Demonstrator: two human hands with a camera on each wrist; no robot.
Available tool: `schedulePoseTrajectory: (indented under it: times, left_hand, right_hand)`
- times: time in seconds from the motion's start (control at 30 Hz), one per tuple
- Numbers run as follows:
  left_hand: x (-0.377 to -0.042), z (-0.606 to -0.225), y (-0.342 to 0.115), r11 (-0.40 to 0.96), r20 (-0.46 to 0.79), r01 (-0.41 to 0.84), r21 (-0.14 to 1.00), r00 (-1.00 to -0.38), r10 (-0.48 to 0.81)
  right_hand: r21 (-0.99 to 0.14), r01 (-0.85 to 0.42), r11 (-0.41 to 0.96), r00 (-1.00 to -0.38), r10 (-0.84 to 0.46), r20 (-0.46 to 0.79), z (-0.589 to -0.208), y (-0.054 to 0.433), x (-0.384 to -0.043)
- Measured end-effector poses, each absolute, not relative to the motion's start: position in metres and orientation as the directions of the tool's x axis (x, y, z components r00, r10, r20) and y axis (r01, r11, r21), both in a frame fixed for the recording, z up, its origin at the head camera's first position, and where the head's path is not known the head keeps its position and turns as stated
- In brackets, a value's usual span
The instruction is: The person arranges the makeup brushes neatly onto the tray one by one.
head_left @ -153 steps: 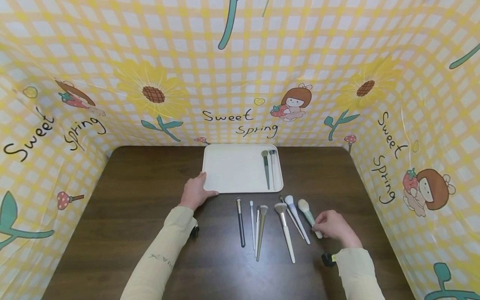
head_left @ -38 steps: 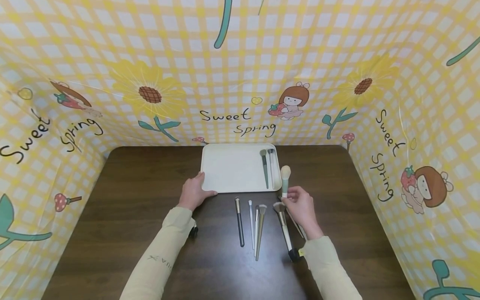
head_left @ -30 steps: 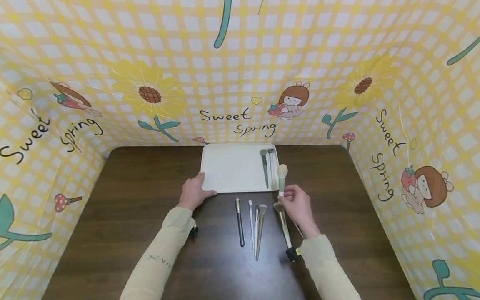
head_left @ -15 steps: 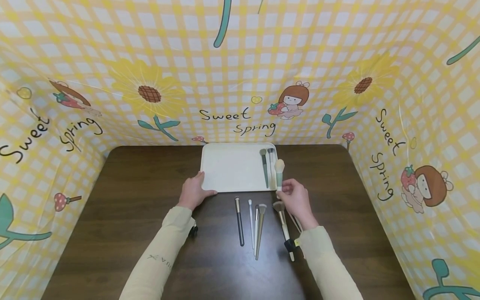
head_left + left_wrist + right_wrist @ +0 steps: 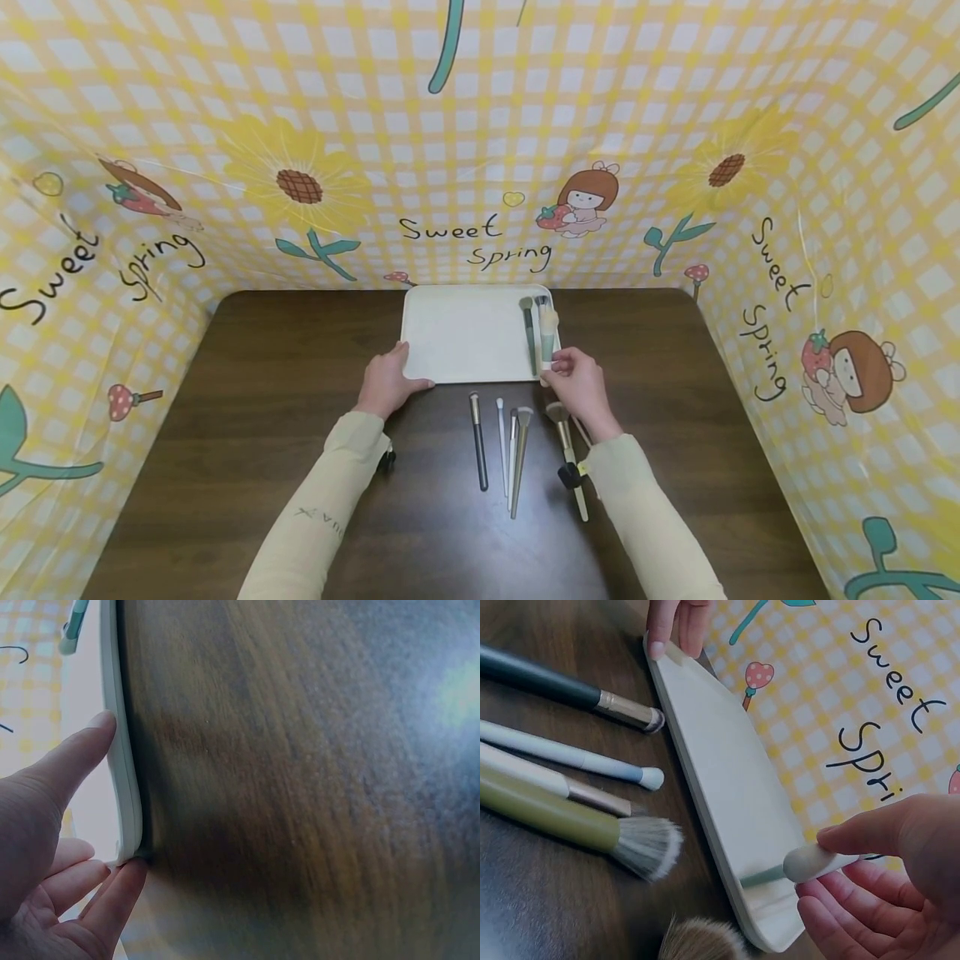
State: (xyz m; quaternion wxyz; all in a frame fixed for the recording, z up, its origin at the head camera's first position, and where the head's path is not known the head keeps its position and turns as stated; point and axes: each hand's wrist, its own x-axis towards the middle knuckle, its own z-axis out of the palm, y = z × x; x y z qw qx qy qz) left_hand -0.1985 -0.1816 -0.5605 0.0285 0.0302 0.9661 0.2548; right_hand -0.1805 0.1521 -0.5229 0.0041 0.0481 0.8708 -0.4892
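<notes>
My right hand (image 5: pixel 581 383) pinches the white end of a makeup brush (image 5: pixel 548 340) with a cream head and pale green handle. That brush is over the right end of a white tray (image 5: pixel 465 337). A dark green makeup brush (image 5: pixel 530 337) lies in the tray, and a white-handled one beside it is mostly covered by the held brush. At the tray's front left corner my left hand (image 5: pixel 386 379) holds on, thumb (image 5: pixel 97 731) on the front rim and fingers on the left side.
In front of the tray lie a black-handled brush (image 5: pixel 479 446), a thin pale brush (image 5: pixel 502 433), an olive brush (image 5: pixel 521 467) with a white one against it, and a wide-headed brush (image 5: pixel 562 429). My right arm partly hides other brushes. A checked cloth (image 5: pixel 480 150) stands behind the table.
My right hand has lifted the cream-headed brush from the table's right side and carried it left and forward over the tray. My left hand keeps its place at the corner.
</notes>
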Motion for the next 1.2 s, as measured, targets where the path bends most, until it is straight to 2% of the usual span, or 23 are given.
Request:
schedulePoseTrajectory:
  times: [0.5,1.2]
  left_hand:
    - [-0.195,-0.558,-0.179,0.868,-0.035,0.039,0.495,-0.997,0.065]
    - [-0.197,-0.558,-0.180,0.868,-0.065,0.019,0.495,-0.996,0.059]
  right_hand:
    - [-0.852,0.095,0.515,-0.995,0.055,-0.078,-0.525,0.139,-0.194]
    - [-0.800,0.072,0.596,-0.996,0.003,-0.087,-0.529,0.121,-0.214]
